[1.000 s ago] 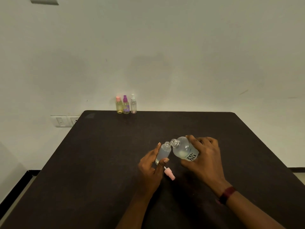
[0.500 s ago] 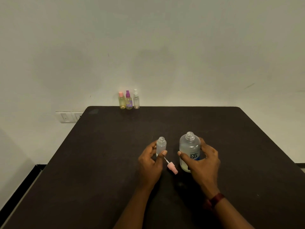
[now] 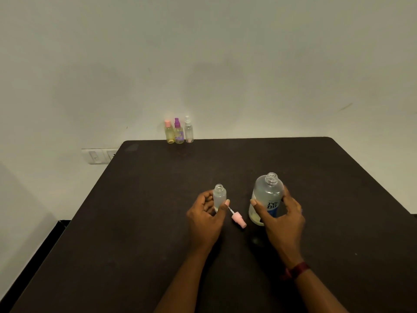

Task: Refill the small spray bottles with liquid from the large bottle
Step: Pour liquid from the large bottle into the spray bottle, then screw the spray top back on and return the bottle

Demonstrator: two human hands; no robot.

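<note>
Large bottle [image 3: 267, 195]: upright again, pour over, gripped by right hand [image 3: 282, 220].
Small bottle [image 3: 219, 196]: uncapped, gripped by left hand [image 3: 206, 219].

2 bare forearms [image 3: 187, 281]; dark red band [image 3: 297, 270] at right wrist.

I read the feed as dim and evenly lit, with a greenish-grey cast on the wall [image 3: 225, 53]. A broad soft shadow sits on the wall above the table [image 3: 158, 222]. The large bottle [image 3: 267, 195] shows faint highlights only, no glare. Wide-angle distortion bows the table edges; the far small bottles [image 3: 179, 132] look soft
</note>
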